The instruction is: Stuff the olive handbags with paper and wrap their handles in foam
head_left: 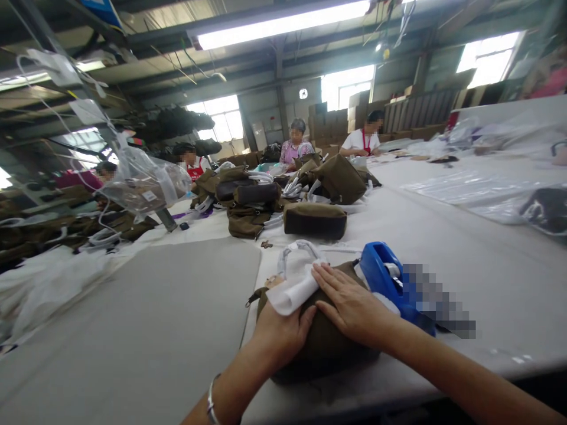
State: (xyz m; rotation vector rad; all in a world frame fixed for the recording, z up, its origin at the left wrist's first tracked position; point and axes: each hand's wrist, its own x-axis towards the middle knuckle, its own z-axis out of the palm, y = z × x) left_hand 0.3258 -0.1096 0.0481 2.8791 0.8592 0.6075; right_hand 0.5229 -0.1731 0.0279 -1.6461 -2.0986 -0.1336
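An olive-brown handbag [330,342] with a dark base stands on the white table in front of me. Its handle [290,255] is wrapped in white. A loose white sheet [290,295], paper or thin foam, lies curled over the bag's top. My left hand [283,330] is against the bag's near left side; its thumb shows, while the sheet hides its fingers. Flat on the bag's top rests my right hand [349,301], fingers stretched out and their tips touching the sheet's edge. A blue plastic tape dispenser [381,265] sits just right of the bag.
Several brown bags [314,221] are piled farther back on the table. A grey board [177,295] covers the left side. A metal post [166,218] with plastic bags [146,183] rises at left. Clear plastic sheeting [478,192] lies right. Several people sit across the table.
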